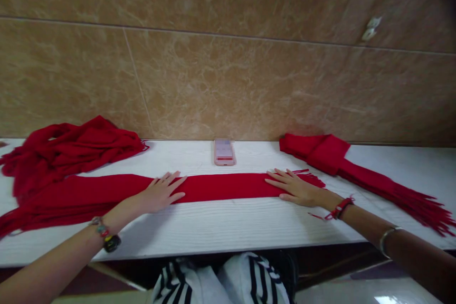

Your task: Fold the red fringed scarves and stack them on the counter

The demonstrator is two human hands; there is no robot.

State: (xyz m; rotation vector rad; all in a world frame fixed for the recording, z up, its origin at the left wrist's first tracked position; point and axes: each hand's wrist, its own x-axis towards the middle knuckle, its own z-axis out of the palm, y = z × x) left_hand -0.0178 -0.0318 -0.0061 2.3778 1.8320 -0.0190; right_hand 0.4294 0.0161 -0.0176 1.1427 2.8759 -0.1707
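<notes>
A long red scarf lies flat in a narrow strip along the white table. My left hand rests on it left of the middle, palm down with the fingers spread. Near the fringed right end, my right hand presses flat on the same scarf, fingers also apart. Left of my left hand the cloth widens into looser folds. Part of the fringe shows just beyond my right hand; the cloth under both palms is hidden.
A crumpled red scarf is heaped at the back left. Another red scarf, folded and fringed, lies at the right. A phone sits at the back of the white table, near the brown tiled wall.
</notes>
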